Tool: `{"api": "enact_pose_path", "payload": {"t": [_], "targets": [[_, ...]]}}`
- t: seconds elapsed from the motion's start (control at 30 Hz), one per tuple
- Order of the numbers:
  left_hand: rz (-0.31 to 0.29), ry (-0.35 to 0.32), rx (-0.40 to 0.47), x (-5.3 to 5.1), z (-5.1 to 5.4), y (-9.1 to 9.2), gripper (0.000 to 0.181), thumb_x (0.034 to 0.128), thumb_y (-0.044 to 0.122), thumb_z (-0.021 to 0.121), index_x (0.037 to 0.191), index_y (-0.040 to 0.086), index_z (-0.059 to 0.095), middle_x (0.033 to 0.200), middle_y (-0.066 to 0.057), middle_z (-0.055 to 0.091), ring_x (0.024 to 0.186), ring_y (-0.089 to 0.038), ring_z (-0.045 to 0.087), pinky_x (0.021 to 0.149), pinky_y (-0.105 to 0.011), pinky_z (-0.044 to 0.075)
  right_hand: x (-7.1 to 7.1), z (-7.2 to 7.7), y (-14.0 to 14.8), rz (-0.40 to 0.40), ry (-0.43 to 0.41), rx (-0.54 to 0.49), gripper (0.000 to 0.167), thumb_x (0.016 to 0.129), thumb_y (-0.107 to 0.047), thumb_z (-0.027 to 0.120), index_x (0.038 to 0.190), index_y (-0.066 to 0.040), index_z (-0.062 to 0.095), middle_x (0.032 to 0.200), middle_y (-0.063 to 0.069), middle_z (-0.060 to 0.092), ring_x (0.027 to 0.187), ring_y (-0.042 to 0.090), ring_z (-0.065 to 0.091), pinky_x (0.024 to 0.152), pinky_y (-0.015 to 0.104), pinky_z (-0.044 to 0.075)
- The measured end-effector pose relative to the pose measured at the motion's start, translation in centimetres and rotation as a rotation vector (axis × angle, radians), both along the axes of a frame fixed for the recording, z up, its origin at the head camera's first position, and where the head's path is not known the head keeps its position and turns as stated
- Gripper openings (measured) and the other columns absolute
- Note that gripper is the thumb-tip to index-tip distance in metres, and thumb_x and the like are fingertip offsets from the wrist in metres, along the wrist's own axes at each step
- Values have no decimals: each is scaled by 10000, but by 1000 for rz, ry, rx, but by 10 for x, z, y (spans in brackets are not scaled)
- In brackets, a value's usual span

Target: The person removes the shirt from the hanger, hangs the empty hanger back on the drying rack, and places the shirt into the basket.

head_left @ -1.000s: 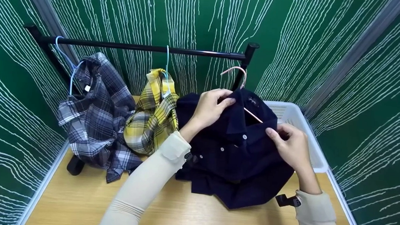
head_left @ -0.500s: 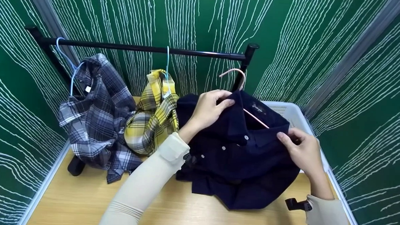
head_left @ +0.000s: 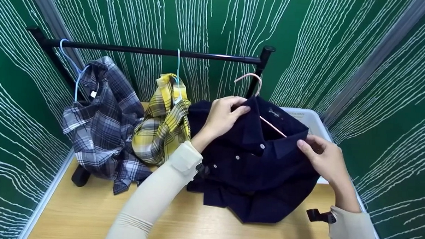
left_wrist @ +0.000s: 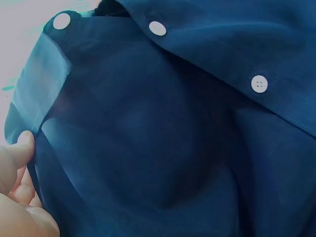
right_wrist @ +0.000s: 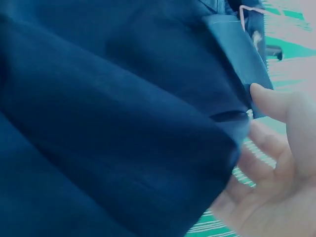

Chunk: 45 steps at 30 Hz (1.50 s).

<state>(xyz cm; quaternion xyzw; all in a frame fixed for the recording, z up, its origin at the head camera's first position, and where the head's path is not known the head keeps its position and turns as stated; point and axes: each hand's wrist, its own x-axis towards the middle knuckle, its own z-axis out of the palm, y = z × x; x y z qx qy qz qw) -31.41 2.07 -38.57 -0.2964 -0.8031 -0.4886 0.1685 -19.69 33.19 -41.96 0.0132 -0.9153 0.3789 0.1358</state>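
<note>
A dark navy shirt [head_left: 246, 173] with white buttons hangs between the two hands, a pink hanger [head_left: 253, 75] inside it with its hook above the collar. My left hand [head_left: 224, 116] pinches the collar's left side. At the collar's right side, my right hand [head_left: 326, 157] pinches the cloth between thumb and fingers. The left wrist view shows the left hand [left_wrist: 22, 192] at the edge of the shirt [left_wrist: 123, 123]. In the right wrist view the right hand [right_wrist: 276, 158] holds the collar edge of the shirt [right_wrist: 123, 108]. Part of the hanger's bar lies hidden under the cloth.
A black rack [head_left: 144, 50] stands behind. On it hang a grey plaid shirt [head_left: 102, 129] on a blue hanger [head_left: 70, 58] and a yellow plaid shirt [head_left: 160, 132] on a light blue hanger [head_left: 178, 63]. A white basket [head_left: 318, 123] stands behind the navy shirt on the wooden table [head_left: 180, 224].
My right hand has moved right with the collar's right side, and the neck opening is wider, showing more of the pink bar. My left hand has barely moved.
</note>
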Motion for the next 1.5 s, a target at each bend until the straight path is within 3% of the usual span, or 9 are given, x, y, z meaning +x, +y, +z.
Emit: {"api": "enact_pose_path", "payload": {"t": [0.1, 0.2, 0.27, 0.6, 0.77, 0.9, 1.1, 1.27, 1.5], "targets": [[7, -1, -2, 0, 0, -1, 183, 990, 205, 768, 1114, 82, 822, 1068, -20, 807, 1038, -130, 737, 955, -232, 513, 2, 14, -6, -13, -40, 22, 571, 1076, -474, 586, 1449, -43, 623, 1320, 214, 689, 1164, 302, 666, 976, 313, 498], [13, 0, -3, -1, 0, -1, 186, 990, 206, 768, 1119, 84, 822, 1068, -19, 806, 1042, -131, 735, 959, -232, 512, 0, 25, -16, -5, -53, 31, 683, 1086, -514, 528, 1514, 19, 525, 1406, 314, 610, 1236, 494, 626, 1042, 568, 488], [16, 4, 0, -1, 0, -1, 185, 988, 203, 770, 1119, 83, 823, 1064, -21, 806, 1041, -133, 734, 958, -235, 514, -3, 28, -23, -7, -53, 44, 732, 1086, -527, 514, 1521, 60, 484, 1420, 351, 577, 1261, 532, 593, 1064, 650, 444], [10, 8, 13, 1, -3, 2, 178, 982, 204, 776, 1106, 86, 824, 1053, -12, 806, 1030, -120, 735, 957, -228, 513, -12, 19, -47, -59, -129, 57, 824, 1047, -563, 552, 1466, 132, 403, 1445, 361, 516, 1339, 514, 504, 1121, 665, 371], [5, 9, 14, 0, -5, 0, 181, 980, 201, 779, 1106, 78, 822, 1048, -21, 805, 1024, -126, 736, 953, -224, 514, -16, 10, -44, -56, -154, 74, 675, 1034, -397, 580, 1480, 86, 427, 1447, 345, 538, 1342, 501, 519, 1121, 651, 385], [7, 10, 13, 0, -5, -2, 185, 977, 202, 782, 1107, 77, 822, 1044, -24, 803, 1020, -132, 736, 950, -226, 515, -16, 5, -35, -61, -166, 92, 605, 1039, -355, 550, 1482, 48, 465, 1460, 340, 542, 1353, 509, 513, 1123, 647, 381], [-1, 15, 10, -1, -5, -6, 191, 975, 206, 782, 1112, 80, 821, 1055, -19, 804, 1037, -127, 733, 960, -223, 512, -12, 3, -19, -104, -185, 151, 507, 1067, -439, 500, 1260, 18, 604, 1312, 323, 655, 1236, 517, 584, 1018, 628, 443], [-13, 9, 17, -1, -5, -7, 187, 978, 207, 776, 1109, 82, 819, 1054, -14, 802, 1031, -121, 728, 952, -227, 510, -10, 1, -7, -135, -226, 182, 558, 1071, -519, 449, 1241, -21, 633, 1269, 304, 695, 1223, 538, 590, 972, 618, 468], [-24, -7, 26, -2, -6, -6, 193, 976, 224, 780, 1114, 96, 822, 1061, -1, 800, 1023, -88, 721, 948, -220, 510, -10, -2, 0, -162, -219, 153, 494, 1067, -516, 447, 1048, -83, 685, 1047, 191, 774, 898, 341, 711, 731, 376, 489]]}}
